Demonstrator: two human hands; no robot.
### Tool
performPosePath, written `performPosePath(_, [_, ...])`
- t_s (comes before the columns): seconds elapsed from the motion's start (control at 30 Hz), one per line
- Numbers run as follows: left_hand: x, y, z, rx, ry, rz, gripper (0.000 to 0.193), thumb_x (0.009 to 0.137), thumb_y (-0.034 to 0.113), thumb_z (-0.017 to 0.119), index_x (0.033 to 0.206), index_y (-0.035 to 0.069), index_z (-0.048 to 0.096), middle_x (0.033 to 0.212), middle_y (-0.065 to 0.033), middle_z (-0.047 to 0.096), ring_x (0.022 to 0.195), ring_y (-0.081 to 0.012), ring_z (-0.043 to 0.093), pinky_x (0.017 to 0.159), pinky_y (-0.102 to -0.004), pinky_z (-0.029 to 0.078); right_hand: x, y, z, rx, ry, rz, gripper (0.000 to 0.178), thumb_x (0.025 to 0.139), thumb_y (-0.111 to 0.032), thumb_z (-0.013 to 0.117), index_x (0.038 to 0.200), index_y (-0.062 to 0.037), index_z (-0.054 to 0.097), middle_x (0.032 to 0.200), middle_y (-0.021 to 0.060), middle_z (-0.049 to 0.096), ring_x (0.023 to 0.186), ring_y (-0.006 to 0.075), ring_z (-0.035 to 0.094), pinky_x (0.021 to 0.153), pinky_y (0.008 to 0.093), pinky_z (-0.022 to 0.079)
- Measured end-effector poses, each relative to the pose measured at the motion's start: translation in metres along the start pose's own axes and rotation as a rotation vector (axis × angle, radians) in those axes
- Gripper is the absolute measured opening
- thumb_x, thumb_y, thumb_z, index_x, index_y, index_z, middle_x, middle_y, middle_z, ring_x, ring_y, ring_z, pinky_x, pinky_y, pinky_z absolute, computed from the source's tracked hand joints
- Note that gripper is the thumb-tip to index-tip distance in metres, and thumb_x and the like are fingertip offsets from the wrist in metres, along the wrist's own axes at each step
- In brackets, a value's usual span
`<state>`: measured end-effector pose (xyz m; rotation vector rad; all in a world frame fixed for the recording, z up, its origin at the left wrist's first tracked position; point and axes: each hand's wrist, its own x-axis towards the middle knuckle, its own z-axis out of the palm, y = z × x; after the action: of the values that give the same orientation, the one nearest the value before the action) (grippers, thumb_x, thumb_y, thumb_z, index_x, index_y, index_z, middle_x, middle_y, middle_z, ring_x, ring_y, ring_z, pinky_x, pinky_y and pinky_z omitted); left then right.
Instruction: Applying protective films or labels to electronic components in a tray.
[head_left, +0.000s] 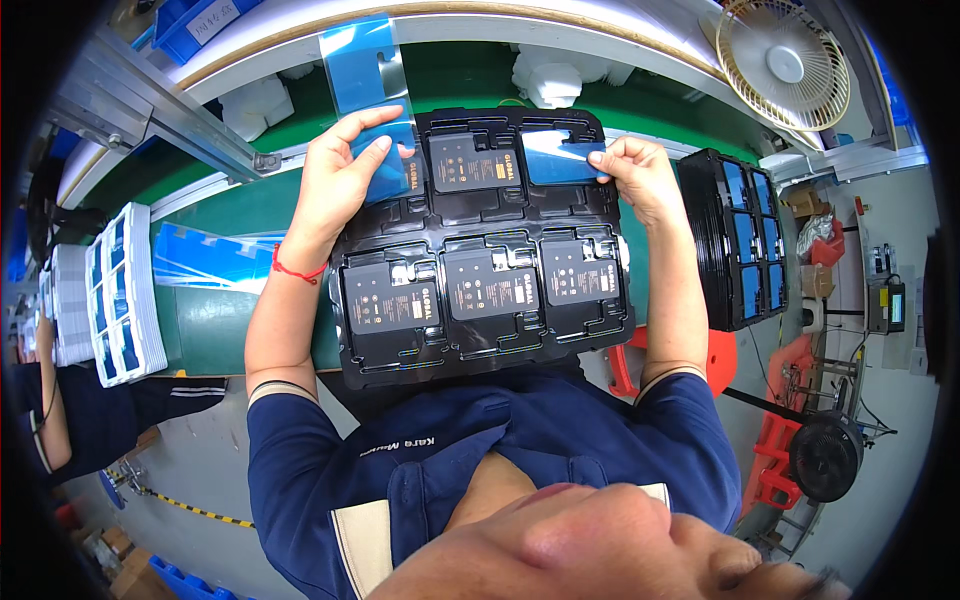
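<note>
A black plastic tray (388, 362) with two rows of pockets lies before me, tilted. Flat black battery packs (493, 290) with printed faces sit in the three near pockets, and another pack (463, 165) fills the far middle one. My left hand (342, 165) grips a clear-edged blue film sheet (362, 75) that reaches beyond the tray's far left corner. Part of this film hangs over the far left pocket. Over the far right pocket, my right hand (642, 172) pinches a smaller blue film (560, 165) by its right edge between thumb and fingers. The film mostly hides what lies below.
More blue film sheets (215, 258) lie on the green table left of the tray. White trays (128, 290) stand farther left; a black tray stack (708, 240) stands right. A fan (783, 55) is at the far right. Another person's arm (52, 400) shows at left.
</note>
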<state>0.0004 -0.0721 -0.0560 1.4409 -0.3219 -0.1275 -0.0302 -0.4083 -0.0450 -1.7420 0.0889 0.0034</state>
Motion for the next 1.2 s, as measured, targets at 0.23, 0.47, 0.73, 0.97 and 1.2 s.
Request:
performPosePath(0.23, [0.0, -0.002, 0.0, 0.013, 0.01, 0.004, 0.029, 0.091, -0.003, 0.049, 0.119, 0.001, 0.056, 0.111, -0.0104, 0.06, 0.092, -0.018, 0.065, 0.081, -0.0298, 0.055, 0.0, 0.001, -0.001, 0.011, -0.012, 0.064, 0.016, 0.075, -0.01, 0.075, 0.068, -0.0058, 0.061, 0.061, 0.0026, 0.06, 0.047, 0.0041, 0.044, 0.045, 0.0193, 0.03])
performPosePath(0.47, [0.0, 0.001, 0.001, 0.027, 0.008, -0.014, 0.029, 0.091, -0.003, 0.049, 0.119, 0.001, 0.056, 0.111, -0.0103, 0.06, 0.092, -0.0177, 0.064, 0.08, -0.0306, 0.055, -0.001, -0.005, 0.0, -0.035, -0.002, 0.085, 0.012, 0.075, -0.005, 0.073, 0.069, -0.003, 0.063, 0.065, 0.0035, 0.062, 0.058, 0.0081, 0.055, 0.057, 0.0214, 0.043])
performPosePath(0.73, [0.001, -0.003, -0.001, 0.02, 0.001, 0.01, 0.029, 0.091, -0.003, 0.05, 0.119, 0.0, 0.056, 0.111, -0.0098, 0.06, 0.092, -0.0176, 0.064, 0.08, -0.0299, 0.055, 0.005, 0.01, 0.0, -0.142, -0.002, -0.052, 0.012, 0.075, -0.005, 0.073, 0.068, -0.002, 0.063, 0.064, 0.0027, 0.061, 0.057, 0.0075, 0.055, 0.056, 0.0214, 0.044])
performPosePath(0.97, [0.0, -0.004, 0.001, 0.003, -0.002, -0.016, 0.03, 0.09, -0.002, 0.051, 0.12, 0.0, 0.055, 0.111, -0.0099, 0.06, 0.092, -0.0178, 0.064, 0.079, -0.0288, 0.055, 0.004, 0.009, 0.004, -0.422, 0.068, -0.075, 0.013, 0.073, -0.008, 0.073, 0.067, -0.0022, 0.064, 0.055, 0.0016, 0.058, 0.054, 0.0046, 0.056, 0.05, 0.0213, 0.043])
performPosePath(1.2, [0.001, -0.004, 0.0, 0.013, 0.002, 0.012, 0.03, 0.091, -0.003, 0.05, 0.12, 0.0, 0.055, 0.11, -0.0095, 0.06, 0.092, -0.0171, 0.063, 0.079, -0.0288, 0.055, -0.01, -0.021, 0.023, -1.123, 0.226, -0.148, 0.028, 0.071, -0.026, 0.077, 0.082, -0.0042, 0.064, 0.067, 0.0127, 0.065, 0.065, 0.026, 0.066, 0.059, 0.0363, 0.051])
